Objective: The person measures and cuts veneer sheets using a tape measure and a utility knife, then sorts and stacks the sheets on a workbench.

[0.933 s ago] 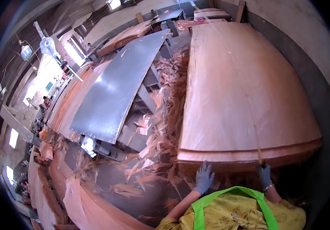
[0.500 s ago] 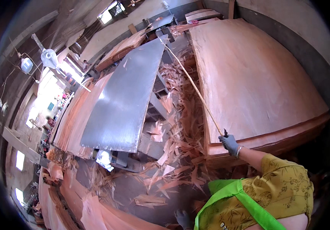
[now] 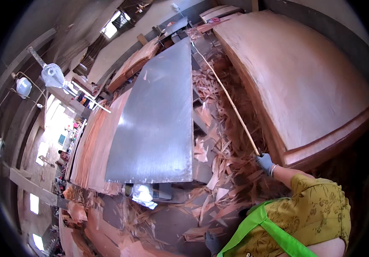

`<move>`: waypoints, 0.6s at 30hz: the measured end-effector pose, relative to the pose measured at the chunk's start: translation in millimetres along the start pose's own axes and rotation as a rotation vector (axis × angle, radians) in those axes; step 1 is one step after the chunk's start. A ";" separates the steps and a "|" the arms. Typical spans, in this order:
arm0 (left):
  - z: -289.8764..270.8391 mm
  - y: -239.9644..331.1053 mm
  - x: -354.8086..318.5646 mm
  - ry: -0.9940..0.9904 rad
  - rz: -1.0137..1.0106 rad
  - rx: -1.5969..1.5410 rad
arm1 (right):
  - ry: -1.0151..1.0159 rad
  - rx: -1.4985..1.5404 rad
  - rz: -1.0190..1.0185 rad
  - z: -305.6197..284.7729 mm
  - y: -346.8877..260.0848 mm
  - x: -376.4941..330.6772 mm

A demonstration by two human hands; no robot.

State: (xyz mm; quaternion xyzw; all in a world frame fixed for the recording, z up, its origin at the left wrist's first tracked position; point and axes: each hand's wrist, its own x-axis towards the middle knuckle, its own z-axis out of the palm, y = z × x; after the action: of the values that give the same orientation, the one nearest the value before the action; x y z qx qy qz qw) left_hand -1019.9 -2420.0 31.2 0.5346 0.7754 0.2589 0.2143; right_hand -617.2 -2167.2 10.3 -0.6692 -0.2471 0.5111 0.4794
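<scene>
My right hand (image 3: pixel 264 163), in a grey glove, is closed around the near end of a long thin wooden stick (image 3: pixel 235 105). The stick slants away over the scrap-strewn gap, and its far tip reaches the far corner of a smooth grey metal-topped table (image 3: pixel 154 124). Right of the stick stands a tall stack of reddish wood veneer sheets (image 3: pixel 304 81), its near corner close to my right hand. Low in the view hangs my left hand (image 3: pixel 213 243), also gloved, with nothing in it and its fingers loosely stretched, above the floor scraps.
Torn veneer strips (image 3: pixel 227 162) litter the floor between table and stack. Left of the table lies another veneer pile (image 3: pixel 98 145). A crumpled silvery bag (image 3: pixel 143 195) sits by the table's near edge. A plastic-wrapped fan (image 3: pixel 53 76) and a lamp (image 3: pixel 23 87) hang at upper left.
My view has turned, so the table appears farther right. The stick and my right hand have shifted off the veneer stack's near corner toward the gap. My grip on the stick stays.
</scene>
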 end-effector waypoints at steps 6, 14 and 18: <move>-40.8 -70.8 73.2 0.016 -0.067 -0.183 | 0.025 0.115 0.056 87.2 3.0 -26.2; -74.8 -222.0 115.8 -0.175 0.028 0.174 | 0.182 0.021 0.033 183.9 42.8 -68.0; -119.4 -245.7 156.4 -0.044 0.130 0.033 | 0.199 0.041 -0.076 265.5 48.7 -61.8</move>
State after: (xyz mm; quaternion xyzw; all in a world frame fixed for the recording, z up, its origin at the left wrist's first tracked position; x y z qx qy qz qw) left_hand -1321.7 -2365.8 -40.0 0.5928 0.7384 0.2475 0.2051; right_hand -891.5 -2135.0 -10.3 -0.6967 -0.2131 0.4287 0.5342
